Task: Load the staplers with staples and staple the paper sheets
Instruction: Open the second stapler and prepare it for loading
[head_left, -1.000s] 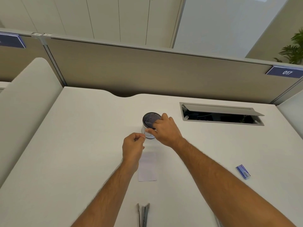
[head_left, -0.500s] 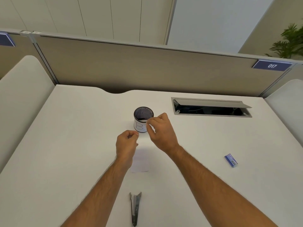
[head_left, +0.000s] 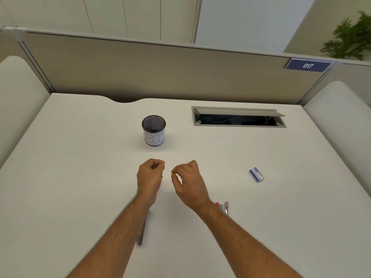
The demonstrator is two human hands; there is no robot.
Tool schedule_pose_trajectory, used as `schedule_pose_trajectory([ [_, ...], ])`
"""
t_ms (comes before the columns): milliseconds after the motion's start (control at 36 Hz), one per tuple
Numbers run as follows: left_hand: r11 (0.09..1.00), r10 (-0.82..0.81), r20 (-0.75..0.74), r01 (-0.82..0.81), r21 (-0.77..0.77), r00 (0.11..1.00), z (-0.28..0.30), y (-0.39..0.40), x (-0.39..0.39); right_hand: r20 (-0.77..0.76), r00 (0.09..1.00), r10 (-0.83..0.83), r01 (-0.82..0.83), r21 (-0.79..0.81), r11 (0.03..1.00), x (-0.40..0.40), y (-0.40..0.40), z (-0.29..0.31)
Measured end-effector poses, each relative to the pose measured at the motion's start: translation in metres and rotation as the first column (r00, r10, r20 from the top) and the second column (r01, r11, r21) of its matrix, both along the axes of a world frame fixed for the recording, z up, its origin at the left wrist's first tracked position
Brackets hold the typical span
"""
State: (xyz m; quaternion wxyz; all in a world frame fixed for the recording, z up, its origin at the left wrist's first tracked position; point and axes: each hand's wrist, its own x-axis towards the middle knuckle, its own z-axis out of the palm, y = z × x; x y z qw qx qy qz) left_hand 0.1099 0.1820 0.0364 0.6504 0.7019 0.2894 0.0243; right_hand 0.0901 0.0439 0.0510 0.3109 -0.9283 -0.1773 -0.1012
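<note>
**Staplers wait near the wrists while both hands pinch in front of the cup**

Staplers lie on the worktop (head_left: 80, 177) close to the person: a slim metal one (head_left: 141, 233) partly under the left forearm, and one with a red part (head_left: 223, 207) just behind the right wrist. Both lie untouched, probably parked within easy reach until they are loaded.

The left hand (head_left: 149, 177) is curled shut, thumb against forefinger. Whether that grip holds anything I cannot tell; something pale shows at the fingertips, too small to name. The right hand (head_left: 189, 183) is also pinched, fingers bent toward the thumb, its contents equally unclear. The two grips sit side by side, apart, low over the worktop.

Beyond them stands a mesh cup (head_left: 154, 130) with a handwritten label, upright and alone. Well to the right of the right grip lies a small blue staple box (head_left: 256, 174), presumably kept aside as the refill supply. No paper sheet shows clearly against the white surface. Loading looks not yet begun.
</note>
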Motion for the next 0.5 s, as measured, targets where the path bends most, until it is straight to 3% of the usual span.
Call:
schedule_pose_trajectory([
  [250, 0.999, 0.036, -0.009, -0.036, 0.034, 0.999, -0.003, -0.019, -0.039, -0.115, 0.991, 0.07, -0.074, -0.034, 0.997, -0.052, -0.028, -0.018],
  [500, 0.981, 0.088, -0.023, -0.083, 0.174, 0.996, -0.009, -0.018, -0.092, -0.205, 0.973, 0.11, -0.116, -0.014, 0.993, -0.076, -0.044, -0.031],
])
